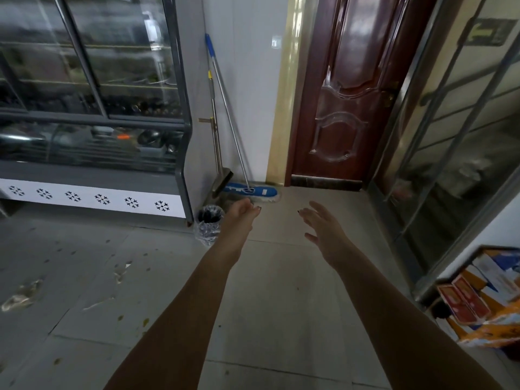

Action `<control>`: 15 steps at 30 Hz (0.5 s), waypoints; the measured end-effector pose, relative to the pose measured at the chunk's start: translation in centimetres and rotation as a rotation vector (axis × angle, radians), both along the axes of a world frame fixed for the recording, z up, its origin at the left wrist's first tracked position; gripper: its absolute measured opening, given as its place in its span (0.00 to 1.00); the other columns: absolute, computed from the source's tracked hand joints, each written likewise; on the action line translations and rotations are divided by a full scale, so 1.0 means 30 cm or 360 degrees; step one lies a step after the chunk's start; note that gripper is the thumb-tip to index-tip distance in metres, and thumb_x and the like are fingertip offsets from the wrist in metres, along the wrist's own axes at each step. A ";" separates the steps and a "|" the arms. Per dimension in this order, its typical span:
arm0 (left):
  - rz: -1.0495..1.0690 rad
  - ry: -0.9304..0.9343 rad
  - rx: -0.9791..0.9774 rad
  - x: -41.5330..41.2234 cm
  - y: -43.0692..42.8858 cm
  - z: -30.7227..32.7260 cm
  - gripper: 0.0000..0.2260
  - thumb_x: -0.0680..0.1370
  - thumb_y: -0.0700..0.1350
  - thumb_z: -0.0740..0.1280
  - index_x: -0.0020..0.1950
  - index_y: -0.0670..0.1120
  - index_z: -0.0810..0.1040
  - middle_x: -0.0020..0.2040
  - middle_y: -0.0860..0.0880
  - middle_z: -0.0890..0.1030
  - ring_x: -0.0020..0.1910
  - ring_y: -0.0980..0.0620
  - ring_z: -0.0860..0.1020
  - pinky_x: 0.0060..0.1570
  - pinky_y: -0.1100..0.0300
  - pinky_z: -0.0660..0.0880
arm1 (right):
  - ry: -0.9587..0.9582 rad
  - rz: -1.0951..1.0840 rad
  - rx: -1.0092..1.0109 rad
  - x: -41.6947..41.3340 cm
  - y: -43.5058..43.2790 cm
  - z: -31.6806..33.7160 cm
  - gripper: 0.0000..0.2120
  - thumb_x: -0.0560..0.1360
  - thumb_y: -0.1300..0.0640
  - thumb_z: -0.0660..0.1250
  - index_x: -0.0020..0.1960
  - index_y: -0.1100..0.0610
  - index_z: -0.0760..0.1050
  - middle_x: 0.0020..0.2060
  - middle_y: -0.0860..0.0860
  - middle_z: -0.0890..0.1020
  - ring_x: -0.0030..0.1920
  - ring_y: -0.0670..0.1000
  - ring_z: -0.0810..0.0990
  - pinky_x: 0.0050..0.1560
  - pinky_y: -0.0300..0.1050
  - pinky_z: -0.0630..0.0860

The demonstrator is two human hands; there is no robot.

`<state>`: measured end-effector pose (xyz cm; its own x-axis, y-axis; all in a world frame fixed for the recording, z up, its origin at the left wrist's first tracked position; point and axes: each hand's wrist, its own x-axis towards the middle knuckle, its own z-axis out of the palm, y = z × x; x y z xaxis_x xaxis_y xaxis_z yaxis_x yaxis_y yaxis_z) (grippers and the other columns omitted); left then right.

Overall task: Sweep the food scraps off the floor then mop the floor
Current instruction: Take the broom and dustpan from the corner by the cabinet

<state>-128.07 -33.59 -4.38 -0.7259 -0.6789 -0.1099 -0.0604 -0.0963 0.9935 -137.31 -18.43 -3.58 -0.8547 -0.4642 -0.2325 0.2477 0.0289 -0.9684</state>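
Both hands reach forward empty: the left hand is loosely cupped, the right hand has its fingers spread. This looks like the fetching step. The broom and blue mop lean in the corner just beyond them, and sweeping comes first, so the broom handle wants gripping. Food scraps lie scattered on the floor to the left, well apart. A lined bin stands near the broom — easy to knock.

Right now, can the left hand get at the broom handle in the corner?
Probably yes, perhaps after a step: the open left hand stretches toward the broom, only bare floor lies between, and the bin stands aside.
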 end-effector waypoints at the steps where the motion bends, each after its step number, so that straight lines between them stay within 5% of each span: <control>1: -0.0006 -0.0014 -0.0014 -0.044 -0.019 -0.001 0.15 0.78 0.46 0.65 0.64 0.49 0.73 0.53 0.53 0.75 0.50 0.57 0.74 0.50 0.60 0.72 | 0.0004 0.0021 0.0002 -0.053 -0.025 -0.008 0.18 0.77 0.61 0.64 0.66 0.53 0.69 0.65 0.53 0.72 0.66 0.53 0.70 0.66 0.54 0.67; 7: 0.0010 -0.0056 -0.0009 -0.344 -0.125 -0.016 0.11 0.78 0.45 0.64 0.61 0.50 0.73 0.59 0.48 0.77 0.57 0.50 0.76 0.57 0.55 0.73 | 0.0072 0.0178 -0.0014 -0.392 -0.153 -0.073 0.09 0.77 0.56 0.65 0.47 0.42 0.71 0.47 0.40 0.77 0.49 0.41 0.74 0.56 0.49 0.68; 11: 0.0041 -0.0061 0.0031 -0.581 -0.181 -0.031 0.05 0.78 0.45 0.65 0.47 0.56 0.73 0.55 0.49 0.77 0.56 0.50 0.76 0.61 0.53 0.73 | 0.0046 0.0234 -0.0010 -0.672 -0.229 -0.110 0.09 0.77 0.57 0.65 0.52 0.45 0.69 0.49 0.43 0.76 0.52 0.44 0.74 0.57 0.49 0.67; 15: 0.0127 -0.0030 0.0163 -0.849 -0.239 -0.015 0.03 0.78 0.43 0.64 0.48 0.51 0.74 0.50 0.48 0.77 0.55 0.49 0.76 0.63 0.50 0.72 | 0.0073 0.0305 0.0038 -0.958 -0.306 -0.100 0.19 0.76 0.54 0.66 0.66 0.49 0.66 0.55 0.47 0.74 0.50 0.41 0.73 0.53 0.47 0.67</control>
<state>-153.55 -40.77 -4.82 -0.6673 -0.7189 -0.1946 -0.0669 -0.2024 0.9770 -166.05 -27.61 -6.59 -0.7610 -0.6144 -0.2083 0.1910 0.0946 -0.9770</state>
